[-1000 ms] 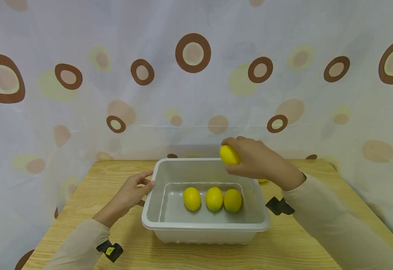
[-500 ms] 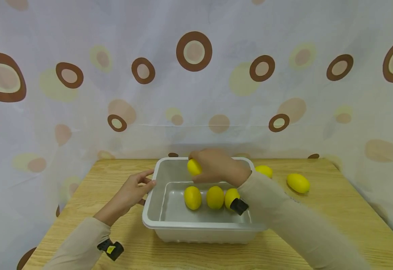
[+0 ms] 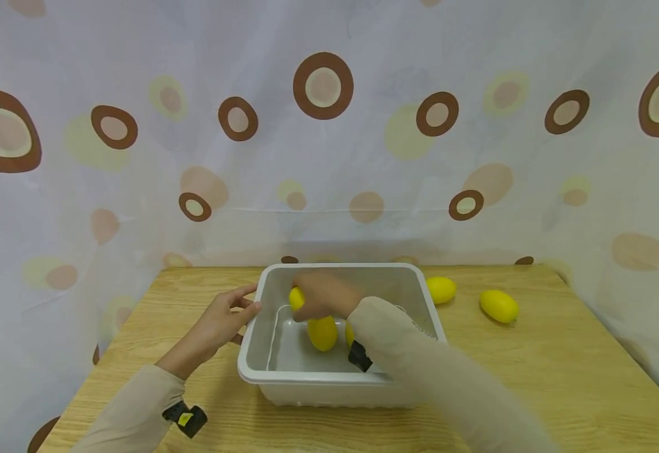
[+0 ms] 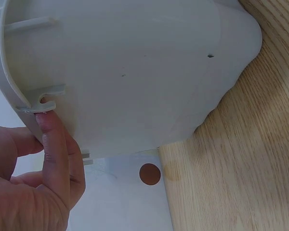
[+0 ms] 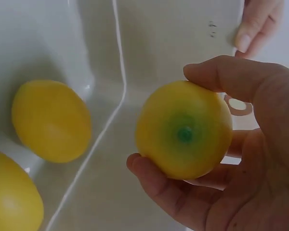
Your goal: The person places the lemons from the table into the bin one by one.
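Observation:
A pale grey plastic basin [image 3: 307, 395] stands on the wooden table. My left hand [image 3: 216, 324] holds its left rim, thumb on top and fingers beneath the edge, as the left wrist view shows. Inside the basin's left part, above its floor, my right hand [image 3: 326, 296] grips a yellow lemon [image 5: 183, 130] between thumb and fingers, its greenish end facing the wrist camera. Below it a second lemon [image 3: 322, 335] lies on the basin floor. Another lemon [image 3: 349, 335] is mostly covered by the right sleeve, which hides the basin's right part.
Two more lemons lie on the table right of the basin: one lemon [image 3: 441, 290] close to its wall, another lemon [image 3: 499, 306] farther right. A curtain [image 3: 329, 163] printed with circles hangs behind the table [image 3: 561, 358].
My right hand has carried the lemon leftward and down, from over the basin's right rim into its left part. The left hand and basin have stayed in place.

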{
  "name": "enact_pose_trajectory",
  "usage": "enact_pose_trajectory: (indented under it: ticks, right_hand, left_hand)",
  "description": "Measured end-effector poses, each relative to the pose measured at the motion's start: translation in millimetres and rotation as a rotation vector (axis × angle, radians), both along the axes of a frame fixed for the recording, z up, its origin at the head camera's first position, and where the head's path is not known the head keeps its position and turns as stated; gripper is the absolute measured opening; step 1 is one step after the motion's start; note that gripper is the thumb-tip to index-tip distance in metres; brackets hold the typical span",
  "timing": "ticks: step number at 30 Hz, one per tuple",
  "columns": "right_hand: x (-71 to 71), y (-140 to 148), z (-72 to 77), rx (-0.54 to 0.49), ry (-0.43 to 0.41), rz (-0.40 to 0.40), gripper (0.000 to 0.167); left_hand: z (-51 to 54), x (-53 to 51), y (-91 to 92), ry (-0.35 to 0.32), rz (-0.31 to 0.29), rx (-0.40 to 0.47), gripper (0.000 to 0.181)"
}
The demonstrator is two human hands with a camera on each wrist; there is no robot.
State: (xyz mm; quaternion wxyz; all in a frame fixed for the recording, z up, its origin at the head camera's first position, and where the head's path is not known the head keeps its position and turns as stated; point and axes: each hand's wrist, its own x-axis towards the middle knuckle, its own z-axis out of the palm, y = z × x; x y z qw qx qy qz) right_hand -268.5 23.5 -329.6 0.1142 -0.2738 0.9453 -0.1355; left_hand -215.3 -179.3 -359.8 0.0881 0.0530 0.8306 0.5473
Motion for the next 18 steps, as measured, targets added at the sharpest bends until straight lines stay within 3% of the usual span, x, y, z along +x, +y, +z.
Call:
enact_pose_trajectory:
  ticks: [5,18]
  right_hand:
    - [-2.5,-10.4,-5.5,0.021,-0.016,-0.019,0.044]
    - [-9.8,-29.9,-23.7,-0.081,-0.149,-0.09,0.047]
  left_hand:
    - [-0.6,0.0,-0.7,-0.003,0.0,0.004,0.053]
    - [-2.7,-1.2,-0.4,0.016,-0.006,-0.02,0.051]
